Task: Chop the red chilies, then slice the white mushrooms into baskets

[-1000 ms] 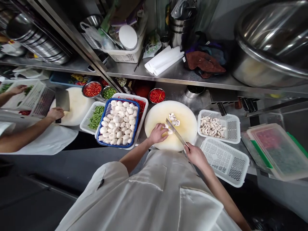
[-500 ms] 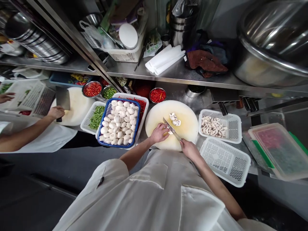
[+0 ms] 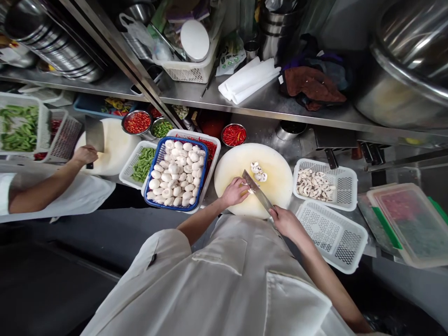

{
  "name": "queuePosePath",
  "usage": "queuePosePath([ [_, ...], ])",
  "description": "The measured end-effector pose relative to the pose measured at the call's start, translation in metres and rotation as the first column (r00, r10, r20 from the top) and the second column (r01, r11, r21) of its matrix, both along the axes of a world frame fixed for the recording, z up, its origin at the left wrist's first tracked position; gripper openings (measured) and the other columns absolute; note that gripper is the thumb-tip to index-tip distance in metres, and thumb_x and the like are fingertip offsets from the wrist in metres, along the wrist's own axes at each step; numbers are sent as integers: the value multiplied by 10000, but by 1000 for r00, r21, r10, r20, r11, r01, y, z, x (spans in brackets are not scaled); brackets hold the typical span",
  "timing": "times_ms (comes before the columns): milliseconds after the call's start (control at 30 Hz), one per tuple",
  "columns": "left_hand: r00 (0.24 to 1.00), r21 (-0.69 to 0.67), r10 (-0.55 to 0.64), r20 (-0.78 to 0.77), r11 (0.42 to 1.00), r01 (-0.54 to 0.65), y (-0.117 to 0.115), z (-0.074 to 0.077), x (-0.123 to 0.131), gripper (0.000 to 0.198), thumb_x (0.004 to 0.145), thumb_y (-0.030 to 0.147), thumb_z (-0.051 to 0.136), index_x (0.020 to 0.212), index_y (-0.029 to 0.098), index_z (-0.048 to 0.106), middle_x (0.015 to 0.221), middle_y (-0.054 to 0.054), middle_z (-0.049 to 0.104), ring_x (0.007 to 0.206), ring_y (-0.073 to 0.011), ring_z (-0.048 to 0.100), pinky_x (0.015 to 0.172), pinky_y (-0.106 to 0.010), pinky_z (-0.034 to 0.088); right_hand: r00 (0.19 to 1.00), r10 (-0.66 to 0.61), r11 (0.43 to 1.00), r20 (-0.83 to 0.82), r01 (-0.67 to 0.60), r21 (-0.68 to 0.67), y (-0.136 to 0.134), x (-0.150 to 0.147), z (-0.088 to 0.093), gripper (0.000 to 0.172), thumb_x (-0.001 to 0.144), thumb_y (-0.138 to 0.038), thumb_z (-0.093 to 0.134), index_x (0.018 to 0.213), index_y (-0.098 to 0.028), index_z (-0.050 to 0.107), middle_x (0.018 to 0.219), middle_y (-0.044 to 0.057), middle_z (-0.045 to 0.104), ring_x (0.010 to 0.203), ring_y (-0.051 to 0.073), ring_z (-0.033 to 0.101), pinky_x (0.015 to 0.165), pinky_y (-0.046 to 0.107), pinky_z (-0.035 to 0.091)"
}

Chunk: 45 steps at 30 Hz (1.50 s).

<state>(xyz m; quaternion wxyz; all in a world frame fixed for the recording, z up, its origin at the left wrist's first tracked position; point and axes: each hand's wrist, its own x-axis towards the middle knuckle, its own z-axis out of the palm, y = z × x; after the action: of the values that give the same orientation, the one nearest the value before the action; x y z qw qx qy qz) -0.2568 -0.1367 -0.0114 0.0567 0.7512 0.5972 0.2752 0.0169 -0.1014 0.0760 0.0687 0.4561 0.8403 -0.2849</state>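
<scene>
My right hand (image 3: pixel 285 221) grips the handle of a kitchen knife (image 3: pixel 258 191), its blade pointing up and left over the round cutting board (image 3: pixel 224 163). Beside the blade, my left hand (image 3: pixel 236 191) has its fingers bent down on a mushroom, mostly hidden beneath them, with a pale bit showing by the steel. Sliced mushroom (image 3: pixel 259 172) lies on the board beyond the knife. Left of the board, a blue basket (image 3: pixel 150 201) is heaped with whole white mushrooms (image 3: pixel 177 172). At the right, a white basket (image 3: pixel 345 186) holds mushroom slices (image 3: pixel 315 184).
Nearest me on the right sits another white basket (image 3: pixel 322 228), beside a lidded box (image 3: pixel 409 219). Behind the board are a bowl of red chillies (image 3: pixel 234 135) and a steel shelf (image 3: pixel 206 100). At left, a co-worker's hand (image 3: pixel 85 155) holds a cleaver (image 3: pixel 94 133).
My knife's blade shows more of its flat side, while my left hand stays beside it. The view has shifted slightly. At far left, a basket of green peppers has come into fuller view.
</scene>
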Motion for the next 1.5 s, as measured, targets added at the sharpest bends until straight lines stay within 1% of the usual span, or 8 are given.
queuePosePath([
  [167,1000,-5,27,14,1000,-27,3,-2,0,293,1024,401,574,1173,223,751,1310,-137,601,1312,-314,497,1165,-526,471,1000,-26,999,8,27,-25,11,-20,-19,319,1076,-315,441,1065,-192,735,1015,123,801,926,247,720,753,282,415],
  [333,998,-18,-34,47,999,35,1,6,-9,334,1000,390,615,1283,234,703,1369,-120,625,1335,-300,526,1188,-513,458,976,-99,995,-193,94,-32,18,-21,-26,366,1060,-392,427,975,-229,744,973,89,802,949,260,725,766,282,462],
  [467,990,31,57,131,998,-62,-32,8,-21,386,1001,408,614,1340,228,647,1386,-130,624,1321,-298,550,1155,-519,480,955,-158,986,-252,168,19,5,-1,-19,424,1061,-483,378,1016,-238,721,912,97,785,910,284,718,733,299,461],
  [633,987,7,76,141,997,-78,-68,-6,-27,294,1006,352,580,1248,203,655,1273,-139,653,1220,-281,598,1069,-490,539,994,10,1000,-111,-8,17,-17,14,-14,432,1073,-469,355,929,-242,694,865,85,772,844,263,702,716,298,422],
  [1000,997,-86,48,63,995,-43,-60,-6,-28,265,1048,291,489,1194,220,699,1286,-124,653,1225,-261,588,1088,-443,535,987,129,991,91,-126,-41,-24,-7,-14,359,1101,-345,394,1008,-205,711,981,114,790,911,254,711,735,288,391],
  [1233,998,-95,56,37,994,-52,-64,-10,-25,272,1055,251,486,1214,223,705,1272,-122,633,1250,-251,567,1051,-387,555,993,116,993,7,-116,21,-25,2,-4,402,1100,-420,371,1006,-219,706,908,99,775,858,253,699,718,287,397],
  [1400,997,-62,68,45,996,-65,-64,-10,-24,304,1077,265,448,1230,216,706,1273,-124,635,1264,-249,571,1072,-405,551,996,88,995,24,-87,-57,-30,-5,-13,340,1066,-359,419,953,-208,702,935,108,779,899,249,707,768,288,428],
  [1500,996,-41,59,64,998,-56,-63,-11,-26,299,1070,266,467,1240,214,708,1274,-128,642,1248,-251,580,1091,-420,540,993,52,991,-106,-64,-119,-26,-4,-19,331,1033,-389,459,869,-214,688,946,95,783,919,250,707,801,297,456],
])
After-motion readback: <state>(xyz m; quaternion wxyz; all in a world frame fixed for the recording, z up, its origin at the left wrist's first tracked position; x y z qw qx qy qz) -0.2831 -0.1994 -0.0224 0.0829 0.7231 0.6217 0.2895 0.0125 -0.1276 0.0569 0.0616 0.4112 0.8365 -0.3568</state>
